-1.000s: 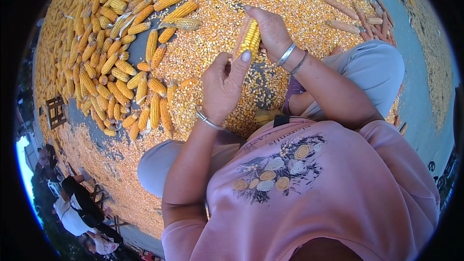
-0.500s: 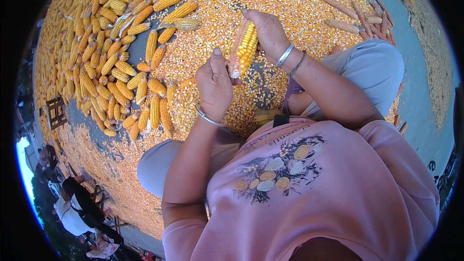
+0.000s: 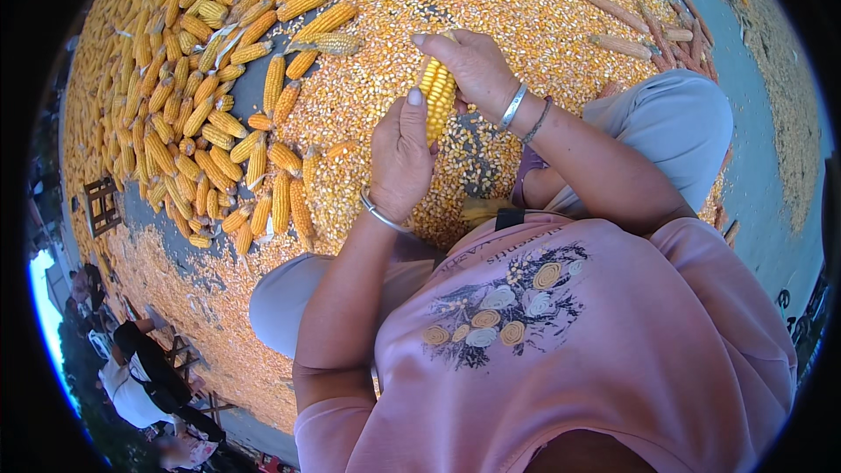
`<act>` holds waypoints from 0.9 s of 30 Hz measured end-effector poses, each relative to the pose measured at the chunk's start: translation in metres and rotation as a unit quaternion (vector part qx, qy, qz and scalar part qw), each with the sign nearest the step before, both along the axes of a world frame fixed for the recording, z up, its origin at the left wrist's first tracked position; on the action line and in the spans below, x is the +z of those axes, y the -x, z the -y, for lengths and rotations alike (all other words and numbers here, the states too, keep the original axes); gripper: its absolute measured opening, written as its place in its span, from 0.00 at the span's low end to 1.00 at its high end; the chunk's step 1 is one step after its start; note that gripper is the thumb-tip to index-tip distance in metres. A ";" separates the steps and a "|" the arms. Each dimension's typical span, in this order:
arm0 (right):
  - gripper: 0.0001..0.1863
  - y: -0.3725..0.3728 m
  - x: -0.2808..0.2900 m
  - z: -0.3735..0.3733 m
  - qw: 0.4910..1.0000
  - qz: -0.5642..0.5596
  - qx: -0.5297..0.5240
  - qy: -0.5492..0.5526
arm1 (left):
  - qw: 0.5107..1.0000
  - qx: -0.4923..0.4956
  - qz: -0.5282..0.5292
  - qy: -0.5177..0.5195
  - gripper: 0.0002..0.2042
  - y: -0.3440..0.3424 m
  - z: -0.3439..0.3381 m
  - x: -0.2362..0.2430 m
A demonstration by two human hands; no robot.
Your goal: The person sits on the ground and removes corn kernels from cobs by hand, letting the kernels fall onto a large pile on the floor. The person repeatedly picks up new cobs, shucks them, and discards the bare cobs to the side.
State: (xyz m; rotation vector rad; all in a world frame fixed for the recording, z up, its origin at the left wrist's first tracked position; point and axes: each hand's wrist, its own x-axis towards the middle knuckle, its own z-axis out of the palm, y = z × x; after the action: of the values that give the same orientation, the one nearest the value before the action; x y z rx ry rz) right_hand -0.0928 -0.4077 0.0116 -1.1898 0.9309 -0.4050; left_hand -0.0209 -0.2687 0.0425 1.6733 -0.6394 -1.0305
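Now both my hands are closed around one yellow ear of corn (image 3: 439, 96), which is in front of me, above the spread of loose kernels (image 3: 368, 114). My right hand (image 3: 471, 70) holds its upper part, with the thumb laid across near the far end. My left hand (image 3: 400, 153) is at the lower part, and its thumb points up along the left side of the ear. The other fingers are partly hidden, so I cannot tell how tightly they press. The ear is tilted only a little, and its kernel rows are facing up. To my left lies a big heap of whole ears (image 3: 197, 114); well apart, on the far right side, there are bare reddish cobs (image 3: 620, 45). Each wrist wears a silver bracelet (image 3: 515, 106).
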 end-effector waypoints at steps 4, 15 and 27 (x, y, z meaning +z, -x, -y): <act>0.23 0.001 0.004 -0.002 1.000 0.000 -0.001 0.022 | 1.000 0.022 0.016 0.012 0.27 -0.001 -0.001 -0.005; 0.23 0.003 -0.003 -0.004 1.000 0.009 -0.020 0.016 | 0.996 0.065 -0.057 -0.021 0.28 -0.001 0.000 -0.007; 0.24 0.002 -0.011 -0.006 0.995 0.018 -0.023 0.094 | 0.978 0.100 -0.177 -0.055 0.27 -0.013 -0.002 -0.006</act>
State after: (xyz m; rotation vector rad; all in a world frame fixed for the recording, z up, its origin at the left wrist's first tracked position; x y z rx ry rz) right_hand -0.0945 -0.4017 0.0004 -1.3302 0.9053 -0.5584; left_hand -0.0076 -0.2670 0.0368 1.5584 -0.1796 -1.1947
